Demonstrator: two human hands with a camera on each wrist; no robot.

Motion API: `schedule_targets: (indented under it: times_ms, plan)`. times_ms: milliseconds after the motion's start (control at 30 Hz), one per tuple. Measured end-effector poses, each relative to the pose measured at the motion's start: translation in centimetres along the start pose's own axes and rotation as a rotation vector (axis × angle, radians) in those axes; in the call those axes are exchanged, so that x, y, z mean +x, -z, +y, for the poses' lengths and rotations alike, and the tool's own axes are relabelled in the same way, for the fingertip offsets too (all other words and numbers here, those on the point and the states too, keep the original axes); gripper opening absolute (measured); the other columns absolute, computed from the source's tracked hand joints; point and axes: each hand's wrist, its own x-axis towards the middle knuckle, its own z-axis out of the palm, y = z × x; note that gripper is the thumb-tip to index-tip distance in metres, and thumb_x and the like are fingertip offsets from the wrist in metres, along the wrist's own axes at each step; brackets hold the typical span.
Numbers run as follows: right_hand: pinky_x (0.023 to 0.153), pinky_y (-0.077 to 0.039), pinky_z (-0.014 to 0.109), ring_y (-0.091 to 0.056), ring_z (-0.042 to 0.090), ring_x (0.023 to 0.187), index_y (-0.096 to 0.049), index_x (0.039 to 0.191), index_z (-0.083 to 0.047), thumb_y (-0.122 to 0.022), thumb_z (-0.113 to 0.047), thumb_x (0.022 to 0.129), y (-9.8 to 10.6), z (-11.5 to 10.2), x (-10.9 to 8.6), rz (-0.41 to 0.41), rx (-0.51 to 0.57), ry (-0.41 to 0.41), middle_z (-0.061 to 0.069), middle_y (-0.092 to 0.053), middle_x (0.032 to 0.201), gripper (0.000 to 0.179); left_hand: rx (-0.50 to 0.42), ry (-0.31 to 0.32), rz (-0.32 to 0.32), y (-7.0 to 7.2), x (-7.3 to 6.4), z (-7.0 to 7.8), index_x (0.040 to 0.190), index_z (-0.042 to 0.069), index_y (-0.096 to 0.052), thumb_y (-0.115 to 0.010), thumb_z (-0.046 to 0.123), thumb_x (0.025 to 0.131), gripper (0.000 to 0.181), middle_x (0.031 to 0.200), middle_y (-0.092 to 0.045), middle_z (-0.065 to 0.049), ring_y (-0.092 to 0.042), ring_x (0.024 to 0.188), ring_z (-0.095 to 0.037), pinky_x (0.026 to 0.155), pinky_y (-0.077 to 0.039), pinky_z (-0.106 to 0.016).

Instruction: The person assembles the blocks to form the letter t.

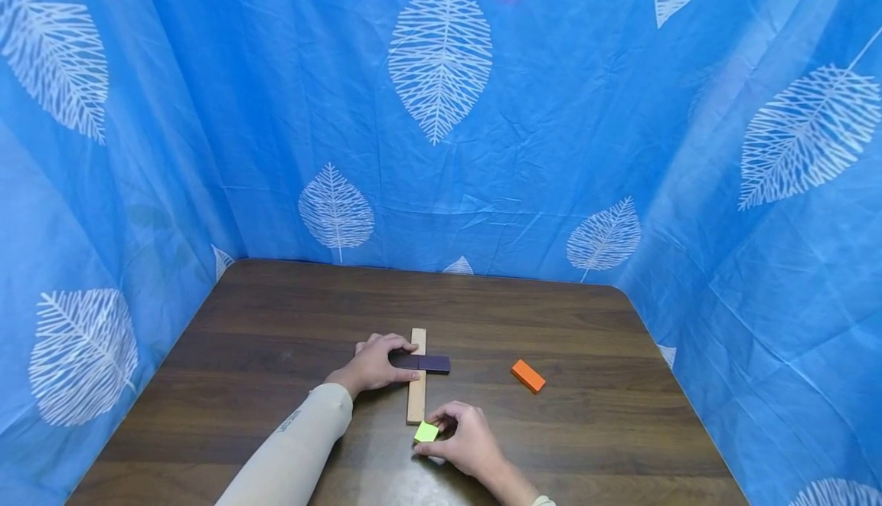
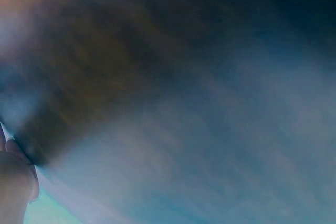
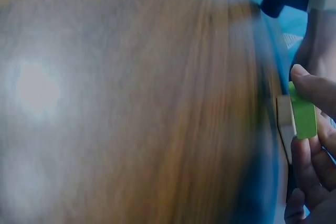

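A pale wooden strip point(image 1: 416, 399) lies on the table, crossed by dark purple blocks point(image 1: 435, 364) with a seam between them. From the left, my left hand point(image 1: 372, 363) grips the purple piece over the strip, thumb on the near side and fingers on the far side. My right hand point(image 1: 468, 439) pinches a yellow-green block point(image 1: 426, 432) between thumb and fingers, right at the strip's near end. In the right wrist view the green block point(image 3: 304, 116) overlaps the wooden strip's end point(image 3: 284, 114). The left wrist view is mostly blurred; only part of a hand point(image 2: 16, 182) shows at its edge.
An orange block point(image 1: 528, 376) lies by itself on the brown wooden table point(image 1: 289, 299), to the right of the strip. Blue curtains point(image 1: 524, 161) with white leaf prints hang around the table's back and sides.
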Motion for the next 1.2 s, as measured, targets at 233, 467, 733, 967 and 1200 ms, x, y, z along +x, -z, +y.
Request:
schedule_targets:
  times_ms: [233, 467, 733, 967, 1200]
  plan:
    - [0.065, -0.051, 0.022, -0.06, 0.003, 0.071, -0.073, 0.086, -0.014, -0.098, -0.027, 0.064, -0.9, -0.7, -0.2, -0.006, -0.024, -0.01, -0.013, -0.062, 0.079, 0.035, 0.001, 0.003, -0.005, -0.1, 0.0, 0.1, 0.127, 0.024, -0.07, -0.08, 0.055, 0.081, 0.056, 0.133, -0.061, -0.001, -0.047, 0.122, -0.028, 0.102, -0.026, -0.062]
    - [0.066, -0.051, 0.022, -0.06, 0.003, 0.072, -0.073, 0.086, -0.012, -0.098, -0.024, 0.064, -1.4, -0.8, -0.3, 0.037, -0.059, -0.034, -0.012, -0.063, 0.081, 0.035, -0.004, -0.003, 0.002, -0.1, 0.0, 0.2, 0.127, 0.024, -0.069, -0.08, 0.056, 0.08, 0.058, 0.134, -0.061, -0.001, -0.046, 0.124, -0.029, 0.102, -0.026, -0.062]
    - [0.063, -0.05, 0.021, -0.058, 0.001, 0.07, -0.073, 0.087, -0.012, -0.098, -0.026, 0.062, -2.0, -0.6, -0.3, 0.068, -0.07, -0.051, -0.012, -0.063, 0.081, 0.038, -0.012, -0.014, 0.007, -0.1, -0.1, 0.2, 0.127, 0.023, -0.07, -0.08, 0.056, 0.08, 0.058, 0.133, -0.061, 0.0, -0.047, 0.123, -0.029, 0.102, -0.025, -0.063]
    - [0.064, -0.051, 0.022, -0.061, 0.003, 0.071, -0.072, 0.087, -0.012, -0.099, -0.029, 0.06, -2.3, -0.5, -0.7, 0.081, -0.054, -0.023, -0.01, -0.064, 0.082, 0.041, -0.004, -0.004, -0.001, -0.1, -0.3, 0.2, 0.128, 0.023, -0.069, -0.08, 0.056, 0.08, 0.059, 0.133, -0.062, 0.0, -0.047, 0.122, -0.028, 0.103, -0.025, -0.062]
    - [0.067, -0.052, 0.023, -0.06, 0.003, 0.073, -0.072, 0.09, -0.013, -0.098, -0.033, 0.061, -2.4, -0.4, -0.7, 0.089, -0.063, -0.033, -0.011, -0.062, 0.084, 0.043, 0.01, -0.004, 0.002, 0.0, -0.2, 0.4, 0.129, 0.023, -0.069, -0.08, 0.054, 0.081, 0.058, 0.134, -0.061, -0.002, -0.047, 0.123, -0.03, 0.101, -0.026, -0.061]
